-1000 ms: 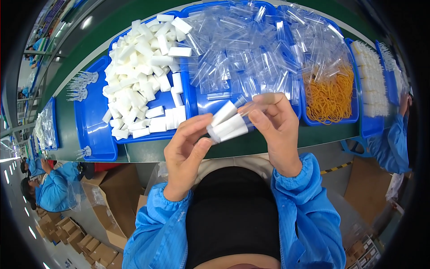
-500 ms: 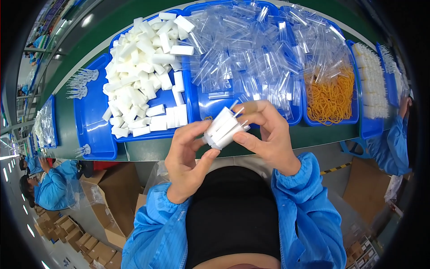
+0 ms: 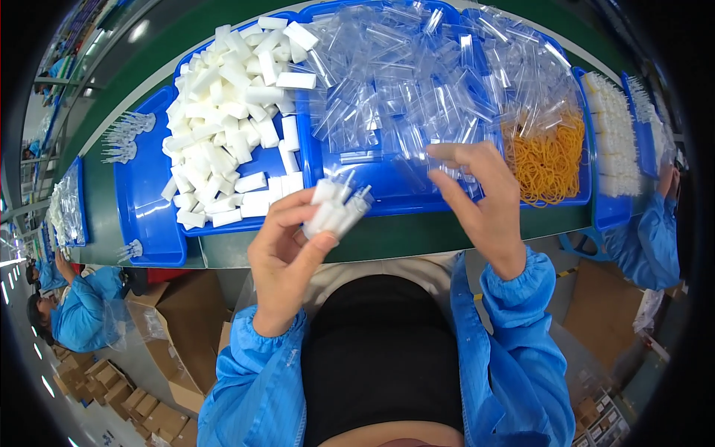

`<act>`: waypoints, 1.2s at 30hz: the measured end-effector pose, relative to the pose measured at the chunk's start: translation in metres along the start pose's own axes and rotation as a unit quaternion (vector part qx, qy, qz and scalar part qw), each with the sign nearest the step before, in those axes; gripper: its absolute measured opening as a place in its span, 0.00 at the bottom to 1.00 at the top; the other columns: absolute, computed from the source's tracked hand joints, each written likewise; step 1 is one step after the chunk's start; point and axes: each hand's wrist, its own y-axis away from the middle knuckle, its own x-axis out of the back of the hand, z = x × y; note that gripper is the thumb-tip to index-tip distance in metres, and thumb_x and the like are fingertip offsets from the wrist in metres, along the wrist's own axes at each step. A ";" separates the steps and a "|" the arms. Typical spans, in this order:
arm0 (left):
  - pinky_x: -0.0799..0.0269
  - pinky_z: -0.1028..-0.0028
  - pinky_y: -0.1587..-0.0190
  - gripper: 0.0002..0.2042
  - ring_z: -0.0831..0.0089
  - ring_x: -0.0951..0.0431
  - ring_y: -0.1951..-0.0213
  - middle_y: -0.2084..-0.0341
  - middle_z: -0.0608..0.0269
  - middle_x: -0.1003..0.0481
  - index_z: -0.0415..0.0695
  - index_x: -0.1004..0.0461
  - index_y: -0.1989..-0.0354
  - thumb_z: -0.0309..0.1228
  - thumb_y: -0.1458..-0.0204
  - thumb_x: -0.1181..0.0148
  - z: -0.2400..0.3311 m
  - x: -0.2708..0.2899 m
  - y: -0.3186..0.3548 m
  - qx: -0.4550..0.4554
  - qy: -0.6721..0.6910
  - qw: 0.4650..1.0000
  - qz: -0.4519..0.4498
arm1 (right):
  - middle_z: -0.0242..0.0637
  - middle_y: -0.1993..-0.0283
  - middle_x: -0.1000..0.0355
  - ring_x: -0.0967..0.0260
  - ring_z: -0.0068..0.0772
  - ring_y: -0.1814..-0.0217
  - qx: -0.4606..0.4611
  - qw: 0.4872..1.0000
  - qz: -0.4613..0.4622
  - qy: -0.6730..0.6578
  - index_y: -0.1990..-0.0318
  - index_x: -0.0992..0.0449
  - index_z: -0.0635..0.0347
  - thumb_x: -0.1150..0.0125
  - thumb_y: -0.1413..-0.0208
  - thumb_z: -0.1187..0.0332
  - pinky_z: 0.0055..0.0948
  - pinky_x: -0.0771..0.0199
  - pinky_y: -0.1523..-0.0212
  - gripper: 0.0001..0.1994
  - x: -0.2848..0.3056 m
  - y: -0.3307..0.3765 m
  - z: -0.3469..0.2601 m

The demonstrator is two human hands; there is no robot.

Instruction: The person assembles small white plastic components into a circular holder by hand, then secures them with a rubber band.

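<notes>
My left hand (image 3: 287,246) is closed round a small bundle of white foam pieces (image 3: 331,208), from which thin clear-tipped prongs stick out at the upper right. The bundle is held just over the near edge of the trays. To its right, my right hand (image 3: 484,194) has thumb and forefinger apart, with nothing I can make out between them. Its fingertips are above the near part of a blue tray filled with clear plastic sleeves (image 3: 402,97). White foam blocks (image 3: 223,127) lie heaped in the blue tray beyond my left hand.
Orange rubber bands (image 3: 544,164) lie in a blue tray at right, below more clear sleeves. A blue tray (image 3: 149,208) at far left holds clear pronged parts (image 3: 130,134). Rows of white pieces (image 3: 611,134) stand at far right. Cardboard boxes (image 3: 179,320) and co-workers in blue flank me.
My right hand has let go of the bundle and moved right, its fingers spreading apart. My left hand has shifted slightly left with the bundle, which is now turned more upright.
</notes>
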 end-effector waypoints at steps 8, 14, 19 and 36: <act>0.25 0.60 0.45 0.15 0.63 0.25 0.46 0.48 0.51 0.27 0.38 0.31 0.47 0.30 0.40 0.41 0.005 -0.006 -0.005 0.123 0.223 0.966 0.044 | 0.31 0.75 0.31 0.30 0.31 0.68 0.120 0.929 -0.080 0.341 0.71 0.29 0.54 0.32 0.58 0.69 0.32 0.37 0.66 0.09 -0.033 -0.006 0.000; 0.25 0.66 0.45 0.12 0.65 0.28 0.43 0.45 0.51 0.30 0.35 0.25 0.54 0.20 0.46 0.37 -0.006 -0.003 0.001 0.031 0.023 0.997 0.070 | 0.36 0.64 0.23 0.24 0.30 0.65 -0.025 0.991 -0.122 0.041 0.45 0.27 0.58 0.34 0.53 0.76 0.30 0.28 0.60 0.24 -0.020 -0.015 -0.014; 0.25 0.67 0.43 0.12 0.64 0.28 0.44 0.44 0.51 0.33 0.33 0.26 0.53 0.14 0.47 0.39 -0.003 -0.018 0.004 0.016 0.037 0.999 0.005 | 0.39 0.61 0.24 0.26 0.25 0.62 -0.180 0.929 -0.055 -0.318 0.42 0.30 0.63 0.46 0.45 0.76 0.25 0.27 0.59 0.20 -0.014 -0.007 -0.020; 0.23 0.68 0.45 0.11 0.64 0.25 0.46 0.45 0.50 0.33 0.34 0.25 0.54 0.16 0.46 0.38 -0.006 -0.028 0.006 -0.008 -0.007 1.000 -0.018 | 0.45 0.60 0.23 0.24 0.28 0.56 -0.193 0.865 0.105 -0.451 0.47 0.35 0.63 0.36 0.43 0.76 0.29 0.25 0.52 0.19 -0.033 0.008 -0.039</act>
